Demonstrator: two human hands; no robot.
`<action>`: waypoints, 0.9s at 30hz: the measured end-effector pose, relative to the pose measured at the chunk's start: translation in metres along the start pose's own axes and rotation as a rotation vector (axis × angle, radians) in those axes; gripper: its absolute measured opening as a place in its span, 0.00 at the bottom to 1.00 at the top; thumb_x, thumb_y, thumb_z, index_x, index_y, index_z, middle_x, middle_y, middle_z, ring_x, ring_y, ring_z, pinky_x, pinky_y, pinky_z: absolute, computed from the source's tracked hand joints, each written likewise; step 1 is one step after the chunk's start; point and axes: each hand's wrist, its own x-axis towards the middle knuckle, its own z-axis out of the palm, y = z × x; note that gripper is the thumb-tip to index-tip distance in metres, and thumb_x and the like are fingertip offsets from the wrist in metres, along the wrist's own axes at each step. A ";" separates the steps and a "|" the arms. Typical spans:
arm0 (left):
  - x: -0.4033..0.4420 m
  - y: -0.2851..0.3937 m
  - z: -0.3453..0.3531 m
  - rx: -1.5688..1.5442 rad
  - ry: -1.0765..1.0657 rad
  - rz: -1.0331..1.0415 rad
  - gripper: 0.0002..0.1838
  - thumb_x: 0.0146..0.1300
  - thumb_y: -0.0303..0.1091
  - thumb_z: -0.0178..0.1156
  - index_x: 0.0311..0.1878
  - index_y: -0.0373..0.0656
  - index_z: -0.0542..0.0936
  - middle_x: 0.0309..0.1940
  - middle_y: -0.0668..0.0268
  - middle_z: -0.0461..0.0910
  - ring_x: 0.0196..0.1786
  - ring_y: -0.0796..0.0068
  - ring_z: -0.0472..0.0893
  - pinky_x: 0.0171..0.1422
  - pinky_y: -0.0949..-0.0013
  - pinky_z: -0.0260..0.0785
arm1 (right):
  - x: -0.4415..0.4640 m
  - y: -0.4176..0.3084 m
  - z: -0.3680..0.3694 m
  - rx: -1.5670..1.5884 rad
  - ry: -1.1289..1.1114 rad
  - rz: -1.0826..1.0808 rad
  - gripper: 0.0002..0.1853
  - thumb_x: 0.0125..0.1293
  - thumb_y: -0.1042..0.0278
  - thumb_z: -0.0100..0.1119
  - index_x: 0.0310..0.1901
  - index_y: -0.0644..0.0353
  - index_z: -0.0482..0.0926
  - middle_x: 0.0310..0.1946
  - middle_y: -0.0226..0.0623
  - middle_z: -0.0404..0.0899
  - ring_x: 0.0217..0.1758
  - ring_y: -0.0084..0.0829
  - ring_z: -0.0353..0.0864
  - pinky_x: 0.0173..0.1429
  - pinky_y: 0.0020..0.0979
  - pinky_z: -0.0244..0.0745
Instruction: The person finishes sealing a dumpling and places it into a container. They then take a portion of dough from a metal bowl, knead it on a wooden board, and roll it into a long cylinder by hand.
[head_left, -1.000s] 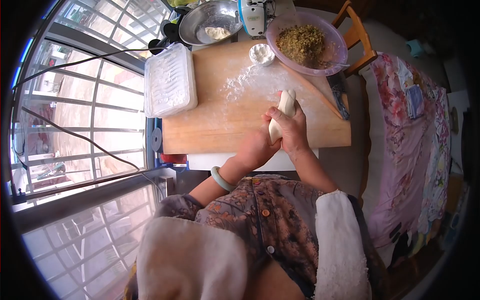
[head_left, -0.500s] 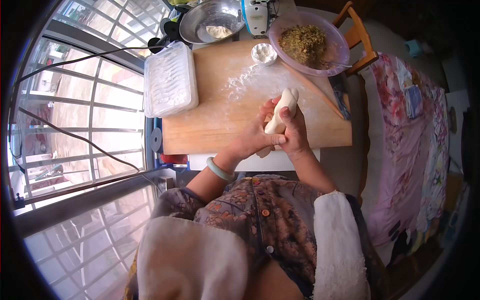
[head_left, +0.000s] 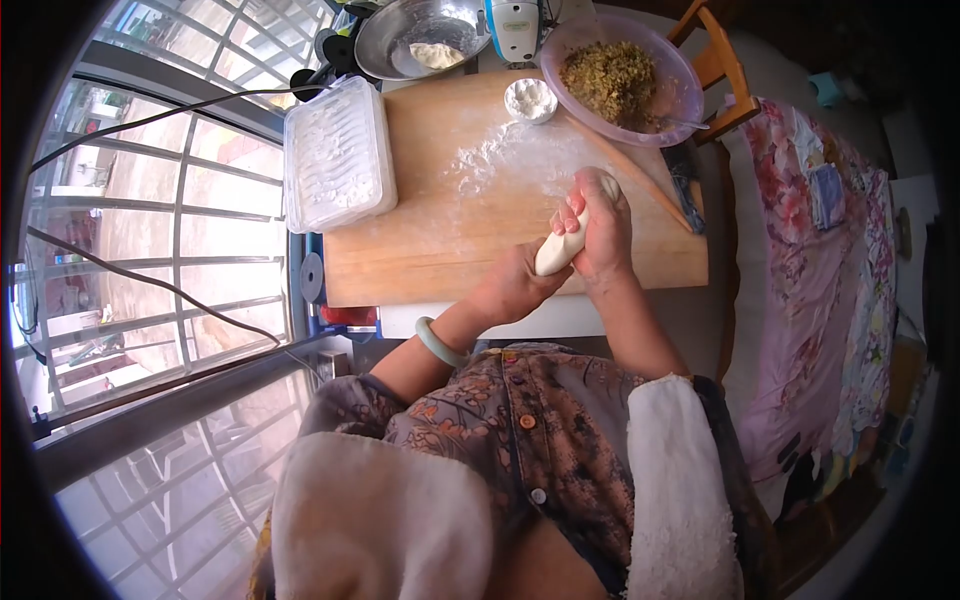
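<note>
A long piece of pale dough (head_left: 562,248) is held between my two hands, above the near part of a floured wooden board (head_left: 420,250). My right hand (head_left: 602,225) has its fingers wrapped round the dough's upper part. At its lower end, my left hand (head_left: 520,283) grips the dough from the left; some of these fingers are hidden behind it. A small bowl of flour (head_left: 530,101) stands at the board's far edge, and a rolling pin (head_left: 635,175) lies slanted on the right side.
A floured plastic box (head_left: 340,155) sits at the board's left. Behind are a metal bowl (head_left: 385,45) with dough, a white and blue device (head_left: 516,30) and a pink bowl (head_left: 685,85) of chopped filling. A wooden chair (head_left: 735,75) stands right, a barred window left.
My right hand has moved up along the dough and closed its fingers over it. My left hand has closed round the lower end. The dough has tilted further to the right.
</note>
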 end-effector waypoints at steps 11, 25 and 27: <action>-0.003 -0.003 -0.004 0.661 0.144 0.070 0.40 0.59 0.35 0.68 0.70 0.36 0.58 0.46 0.38 0.80 0.47 0.37 0.81 0.50 0.48 0.75 | -0.011 0.030 0.017 -0.138 0.168 0.062 0.19 0.68 0.57 0.68 0.49 0.61 0.74 0.40 0.37 0.82 0.46 0.32 0.83 0.55 0.34 0.80; 0.007 -0.005 -0.026 -0.414 -0.203 -0.061 0.52 0.56 0.54 0.75 0.72 0.33 0.58 0.59 0.52 0.73 0.60 0.65 0.76 0.59 0.64 0.74 | -0.011 0.013 0.027 -0.024 0.025 0.051 0.13 0.71 0.57 0.63 0.46 0.55 0.73 0.26 0.29 0.71 0.23 0.20 0.70 0.29 0.28 0.72; 0.004 0.004 -0.014 -0.547 -0.177 -0.074 0.46 0.57 0.54 0.75 0.68 0.35 0.64 0.52 0.56 0.77 0.51 0.69 0.81 0.45 0.71 0.78 | -0.014 0.015 0.024 -0.033 0.056 -0.016 0.18 0.69 0.52 0.65 0.48 0.56 0.73 0.30 0.32 0.74 0.29 0.24 0.75 0.35 0.31 0.76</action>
